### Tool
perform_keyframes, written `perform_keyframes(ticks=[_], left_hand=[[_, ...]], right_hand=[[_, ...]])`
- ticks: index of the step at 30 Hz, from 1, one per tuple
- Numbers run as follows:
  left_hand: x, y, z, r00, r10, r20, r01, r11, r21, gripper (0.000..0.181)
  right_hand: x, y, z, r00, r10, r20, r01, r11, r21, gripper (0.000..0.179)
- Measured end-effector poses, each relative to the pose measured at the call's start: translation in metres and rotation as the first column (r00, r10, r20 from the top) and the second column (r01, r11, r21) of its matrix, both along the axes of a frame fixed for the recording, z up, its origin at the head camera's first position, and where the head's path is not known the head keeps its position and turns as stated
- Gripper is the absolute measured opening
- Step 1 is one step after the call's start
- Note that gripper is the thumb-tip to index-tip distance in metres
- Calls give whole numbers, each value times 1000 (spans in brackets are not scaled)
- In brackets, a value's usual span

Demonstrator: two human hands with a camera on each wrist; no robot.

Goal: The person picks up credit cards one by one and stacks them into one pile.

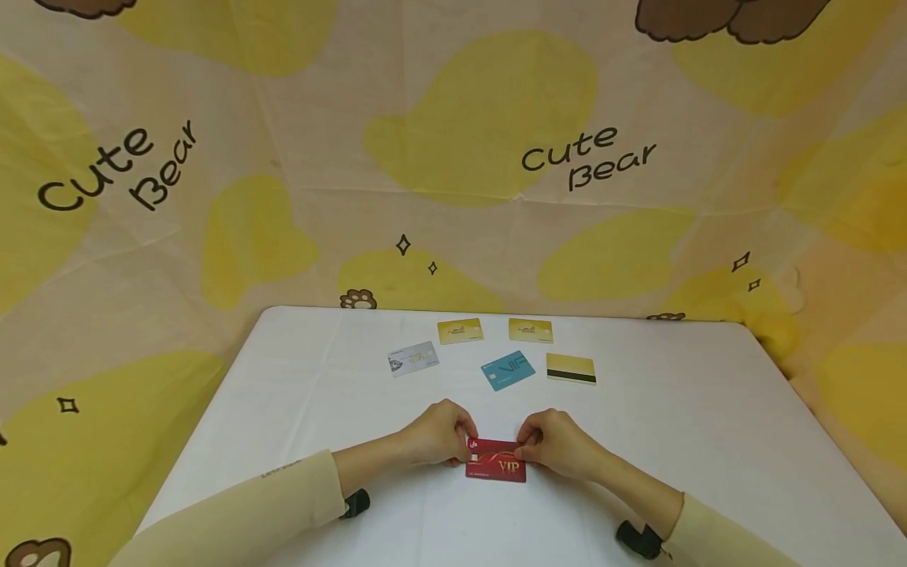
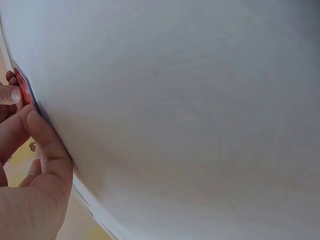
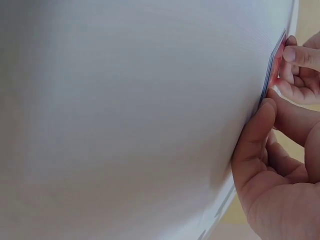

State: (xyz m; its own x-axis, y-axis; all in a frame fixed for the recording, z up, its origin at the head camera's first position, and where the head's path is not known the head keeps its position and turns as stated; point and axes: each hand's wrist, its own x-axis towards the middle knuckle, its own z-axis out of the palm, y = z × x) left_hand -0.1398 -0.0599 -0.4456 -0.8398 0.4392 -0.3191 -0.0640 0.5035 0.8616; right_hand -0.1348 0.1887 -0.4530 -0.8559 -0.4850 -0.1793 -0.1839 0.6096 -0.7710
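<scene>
Red card (image 1: 495,461), side edges in grip (image 1: 438,435)

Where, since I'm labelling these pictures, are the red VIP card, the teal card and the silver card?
Red VIP card (image 1: 496,462): head view, middle of its printed face.
Teal card (image 1: 508,371): head view, middle of its upper face.
Silver card (image 1: 414,359): head view, middle of its upper face.

I count six cards: two plain-fronted gold cards (image 1: 460,331) (image 1: 531,331), one striped gold card (image 1: 571,364), one silver card (image 1: 413,360), one teal card (image 1: 509,371) and one red card (image 1: 489,471), though the edge-on wrist views leave it unclear whether that last is single. There are two hands (image 1: 441,435) (image 1: 563,445), two dark wrist devices (image 1: 357,503) (image 1: 638,539) and one table (image 1: 708,409).
</scene>
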Motion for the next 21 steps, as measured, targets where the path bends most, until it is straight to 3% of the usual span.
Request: perform_keyframes(ticks=[21], left_hand=[[1, -1, 2, 1000, -8, -2, 8, 1000, -9, 14]], right_hand=[[0, 0, 0, 1000, 3, -7, -3, 1000, 4, 12]])
